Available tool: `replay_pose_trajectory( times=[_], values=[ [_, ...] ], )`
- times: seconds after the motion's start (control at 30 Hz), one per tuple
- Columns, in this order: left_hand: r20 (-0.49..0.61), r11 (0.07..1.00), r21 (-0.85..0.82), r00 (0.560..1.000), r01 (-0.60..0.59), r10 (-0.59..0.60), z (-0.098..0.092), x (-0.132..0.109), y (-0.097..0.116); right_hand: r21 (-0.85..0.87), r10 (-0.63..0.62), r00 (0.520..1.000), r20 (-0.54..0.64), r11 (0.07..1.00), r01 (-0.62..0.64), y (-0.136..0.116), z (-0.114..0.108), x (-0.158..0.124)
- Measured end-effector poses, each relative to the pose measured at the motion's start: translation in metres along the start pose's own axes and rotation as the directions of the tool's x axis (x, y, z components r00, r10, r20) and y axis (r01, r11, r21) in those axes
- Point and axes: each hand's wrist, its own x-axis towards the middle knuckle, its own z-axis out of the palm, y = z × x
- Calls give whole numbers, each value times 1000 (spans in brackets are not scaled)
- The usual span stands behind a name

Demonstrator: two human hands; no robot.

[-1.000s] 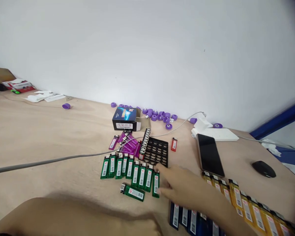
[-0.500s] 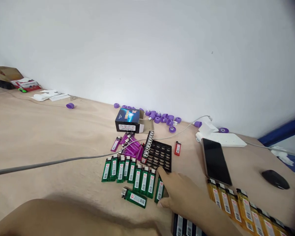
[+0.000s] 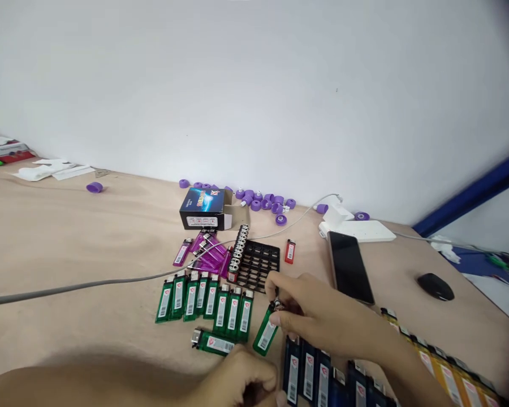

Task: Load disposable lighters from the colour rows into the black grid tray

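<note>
Pinching a tilted green lighter by its metal top, the right hand holds it just in front of the black plastic rack, the grip closed on it between thumb and fingers. The left hand sits further in front of the rack at the lower edge of the view, fingers curled, and whether its grip has hold of anything cannot be told. It is just beside a sideways green lighter. Nearer the rack, a row of upright green lighters lies side by side on the worktop, and dark blue lighters lie under the right hand. Left of the rack are magenta lighters; a column of metal lighter tops stands along its left edge. A red lighter lies just to its right, a phone further right, and yellow lighters beyond that. Behind the rack sit a printed box and scattered purple caps.
</note>
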Motion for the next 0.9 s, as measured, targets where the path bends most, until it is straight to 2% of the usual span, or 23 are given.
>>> replay_pose_trajectory(
  times=[0.03, 0.1, 0.2, 0.33, 0.4, 0.5, 0.57, 0.63, 0.73, 0.9],
  values=[
    [-51, 989, -127, 995, 80, -87, 1, -1, 0, 50, 7, 1000, 18, 999, -7, 0, -7, -5],
    [-68, 885, -428, 970, 183, -234, 4, -4, 1, 154, -12, 997, 77, 988, 0, 0, -15, -12],
    [7, 677, -705, 956, 212, -292, 10, -9, 3, 270, -101, 974, 202, 962, 44, 0, -17, -15],
    [115, 594, -748, 940, 295, -322, 12, -7, 7, 301, -177, 932, 316, 950, 79, -3, -8, -8],
    [132, 540, -769, 913, 340, -387, 11, -4, 9, 249, -185, 935, 304, 962, 109, -6, -3, -3],
    [241, 415, -805, 873, 424, -425, 6, 2, 15, 130, -216, 944, 251, 973, 188, -7, 3, 3],
    [296, 360, -817, 863, 450, -409, 2, 6, 18, 59, -258, 941, 219, 966, 251, -7, 6, 6],
    [290, 337, -838, 873, 430, -392, -2, 8, 21, 28, -292, 937, 194, 956, 292, -7, 7, 8],
    [280, 315, -865, 897, 391, -343, -4, 10, 22, 123, -314, 918, 242, 949, 292, -4, 6, 9],
    [265, 340, -867, 915, 365, -306, -4, 12, 21, 413, -294, 869, 398, 903, 117, 6, 0, 4]
  ],
)
